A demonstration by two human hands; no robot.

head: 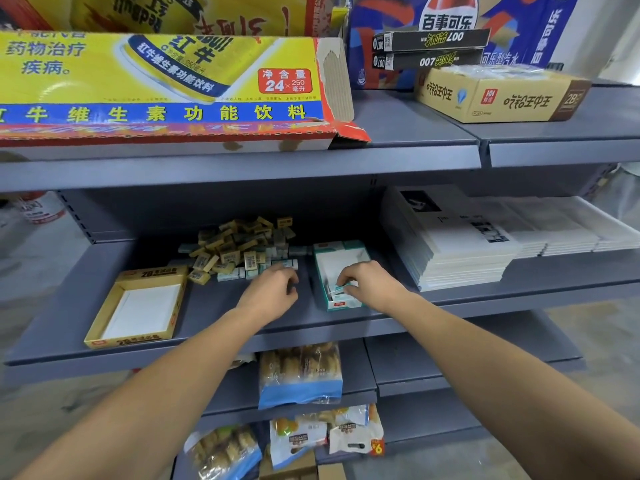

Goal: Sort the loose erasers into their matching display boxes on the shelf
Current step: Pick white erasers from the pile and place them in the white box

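Head view of a grey metal shelf unit with several tiers. On the middle shelf (221, 317) a heap of loose erasers (239, 249), tan-sleeved and teal-sleeved mixed, lies toward the back. Front left of the heap stands a yellow box (104, 327), open-topped, with a bare white floor. To the right of the heap stands a teal box (320, 271), its near end holding a few teal erasers. The left hand (272, 292) rests on the shelf just in front of the heap, fingers curled at the nearest teal erasers; whether its grip is clamped on one cannot be told. The right hand (369, 284) reaches into the near end of the teal box, its grip pinched on a teal eraser (337, 291) there. Further right on the same shelf lie stacks of white booklets (460, 251). The upper shelf (415, 133) carries a yellow drinks carton (166, 88) at left, a blue carton (398, 15) behind with two black flat boxes (429, 48) leaning on it, and a tan pencil carton (498, 95) at right. The lower shelves hold bagged snacks (299, 374). Grey floor (34, 258) shows at both sides of the unit.
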